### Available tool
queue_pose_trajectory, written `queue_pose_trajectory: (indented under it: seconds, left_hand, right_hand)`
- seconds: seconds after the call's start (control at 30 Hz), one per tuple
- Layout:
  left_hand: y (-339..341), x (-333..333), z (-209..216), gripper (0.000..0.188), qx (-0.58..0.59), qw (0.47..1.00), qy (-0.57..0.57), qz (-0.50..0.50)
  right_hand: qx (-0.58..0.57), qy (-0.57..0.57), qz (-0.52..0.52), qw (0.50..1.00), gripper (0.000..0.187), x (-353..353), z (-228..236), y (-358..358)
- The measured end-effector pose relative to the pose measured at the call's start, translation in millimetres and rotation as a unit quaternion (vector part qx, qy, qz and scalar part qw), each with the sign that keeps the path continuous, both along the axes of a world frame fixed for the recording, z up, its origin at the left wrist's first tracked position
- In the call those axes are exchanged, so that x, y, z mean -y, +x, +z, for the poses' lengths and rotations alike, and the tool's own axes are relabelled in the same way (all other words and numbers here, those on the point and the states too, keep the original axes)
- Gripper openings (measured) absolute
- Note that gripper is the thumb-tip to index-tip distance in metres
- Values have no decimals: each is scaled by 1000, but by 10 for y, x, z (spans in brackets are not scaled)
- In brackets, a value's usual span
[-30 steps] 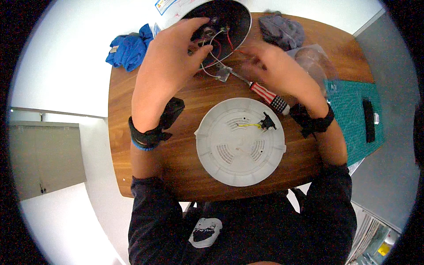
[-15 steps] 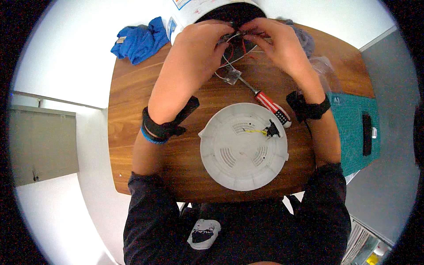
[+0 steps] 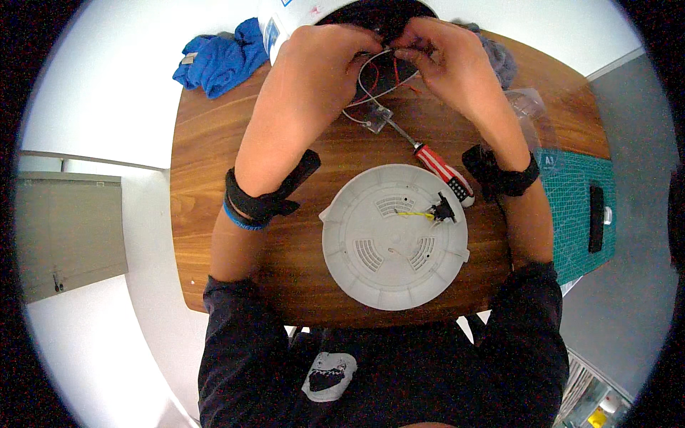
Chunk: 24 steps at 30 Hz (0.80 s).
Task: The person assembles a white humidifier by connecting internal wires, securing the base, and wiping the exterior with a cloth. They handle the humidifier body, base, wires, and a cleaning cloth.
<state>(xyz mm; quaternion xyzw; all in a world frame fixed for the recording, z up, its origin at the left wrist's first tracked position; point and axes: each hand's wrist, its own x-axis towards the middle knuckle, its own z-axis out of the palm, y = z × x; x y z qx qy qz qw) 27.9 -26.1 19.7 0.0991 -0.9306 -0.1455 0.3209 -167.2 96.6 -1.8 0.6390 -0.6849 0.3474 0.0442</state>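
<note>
At the far edge of the table, my left hand (image 3: 332,57) and my right hand (image 3: 453,60) meet in front of the dark opening of a white round housing (image 3: 275,32). Both have their fingers bent and closed. The right thumb and forefinger pinch at a light grey wire (image 3: 362,77), which loops down between the hands; a red wire (image 3: 397,70) hangs beside it. What the left fingertips hold is hidden by the hand. Below the wires, a screwdriver (image 3: 442,170) with a red-and-white striped handle lies with its shaft end by a small clear piece (image 3: 378,119).
Nearer me lies a white round plastic cover (image 3: 392,285) with vent slots, a black connector (image 3: 443,207) and yellow wire on it. A blue cloth (image 3: 225,64) sits far left, a grey cloth (image 3: 499,64) far right. A green cutting mat (image 3: 571,214) with a black bar is at right.
The view has shifted slightly. My right fingers have curled in and drawn closer together at the wires; the left hand stays at the opening. The cover and screwdriver lie as before.
</note>
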Motion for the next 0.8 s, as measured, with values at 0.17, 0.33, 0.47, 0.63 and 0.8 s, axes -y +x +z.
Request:
queue_pose_trajectory:
  seconds: [0.17,0.33,0.47,0.63,0.8]
  left_hand:
    - [19,-1,64,22,62,998,-16,8]
    - [18,24,25,17,5,1000,23,-18]
    - [47,45,27,19,2,999,35,-36]
    - [70,68,48,20,3,997,24,-70]
    - [157,110,72,20,-7,997,-2,-81]
  right_hand:
    - [39,-16,12,999,17,-16,-4,8]
    - [75,-31,16,997,18,-42,13,28]
    - [53,52,30,997,24,-135,59,8]
    - [-76,197,208,955,32,-350,-165,54]
    - [-31,346,213,913,31,-445,16,399]
